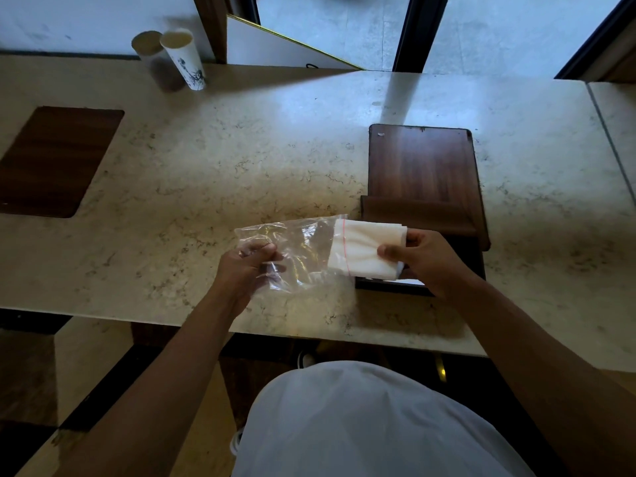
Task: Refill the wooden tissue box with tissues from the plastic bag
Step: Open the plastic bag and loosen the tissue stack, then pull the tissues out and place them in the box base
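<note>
A clear plastic bag (pixel 296 249) with a red zip line hangs above the marble counter near its front edge. My left hand (pixel 246 268) pinches the bag's closed left end. A white stack of tissues (pixel 364 247) sticks halfway out of the bag's right mouth, and my right hand (pixel 425 258) grips its right end. Just behind and under the right hand is the dark wooden tissue box (pixel 421 215); its flat lid (pixel 421 163) lies stretched toward the back. The box's inside is mostly hidden by my hand and the tissues.
Two tall paper cups (pixel 182 58) stand at the counter's back left. A dark wooden inlay (pixel 55 160) sits in the counter on the left. A gold-edged mirror (pixel 292 46) leans at the back. The counter's front edge (pixel 241 327) runs just below my hands.
</note>
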Available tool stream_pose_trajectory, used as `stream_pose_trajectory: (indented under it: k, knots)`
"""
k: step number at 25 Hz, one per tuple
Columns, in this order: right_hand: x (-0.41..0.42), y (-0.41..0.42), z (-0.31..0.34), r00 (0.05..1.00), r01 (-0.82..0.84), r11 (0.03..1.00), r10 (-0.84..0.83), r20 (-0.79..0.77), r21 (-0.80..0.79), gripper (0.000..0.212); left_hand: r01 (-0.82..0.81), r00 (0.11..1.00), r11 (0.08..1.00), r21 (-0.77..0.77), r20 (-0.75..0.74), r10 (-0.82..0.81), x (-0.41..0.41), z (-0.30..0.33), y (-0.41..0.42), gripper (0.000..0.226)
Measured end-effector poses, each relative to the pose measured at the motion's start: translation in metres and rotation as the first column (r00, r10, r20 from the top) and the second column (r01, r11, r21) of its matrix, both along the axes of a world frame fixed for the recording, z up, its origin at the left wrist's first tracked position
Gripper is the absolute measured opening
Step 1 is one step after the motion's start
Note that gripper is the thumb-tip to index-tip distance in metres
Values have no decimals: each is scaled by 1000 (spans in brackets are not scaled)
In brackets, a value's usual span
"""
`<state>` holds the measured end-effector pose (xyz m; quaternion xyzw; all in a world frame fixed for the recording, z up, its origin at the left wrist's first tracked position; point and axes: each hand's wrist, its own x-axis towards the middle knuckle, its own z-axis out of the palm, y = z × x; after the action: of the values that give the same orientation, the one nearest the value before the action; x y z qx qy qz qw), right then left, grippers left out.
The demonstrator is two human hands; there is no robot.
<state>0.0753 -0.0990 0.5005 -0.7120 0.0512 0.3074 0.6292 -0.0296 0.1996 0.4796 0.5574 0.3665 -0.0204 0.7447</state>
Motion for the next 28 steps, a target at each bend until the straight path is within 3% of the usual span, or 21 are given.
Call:
stream_pose_trajectory:
  k: [4,8,12,15,18,20,22,24,28]
  knots:
    - [2,-6,0,995,97,995,-97,-2,7,43,-140,986,990,-3,-87,139,-14,-20,12,7]
    - [2,-6,-6,988,156,987,-155,14,-41,42,-336,908,939,72,-239,344,-28,-53,9,8]
    - [-3,2,-13,983,182,982,-182,-4,-47,41,-504,817,863,-20,-335,470,-36,-68,-8,9]
    - [-9,11,-17,979,195,980,-197,-40,-47,45,-566,785,822,-58,-342,516,-37,-69,-25,24]
    - [-11,18,-19,976,202,979,-204,-75,-38,48,-360,843,925,124,-382,379,-43,-66,-43,40]
    - [-13,22,-19,972,214,976,-216,-89,-28,47,-164,885,976,141,-416,208,-50,-63,-50,41]
    - [-15,25,-20,971,221,975,-222,-88,-27,44,17,876,999,35,-482,2,-58,-58,-51,40]
    - [-17,29,-20,972,221,975,-223,-72,-38,38,179,829,977,-113,-518,-212,-64,-52,-49,53]
    - [-24,32,-22,969,237,970,-239,-61,-48,38,306,776,889,-341,-451,-440,-68,-50,-52,70]
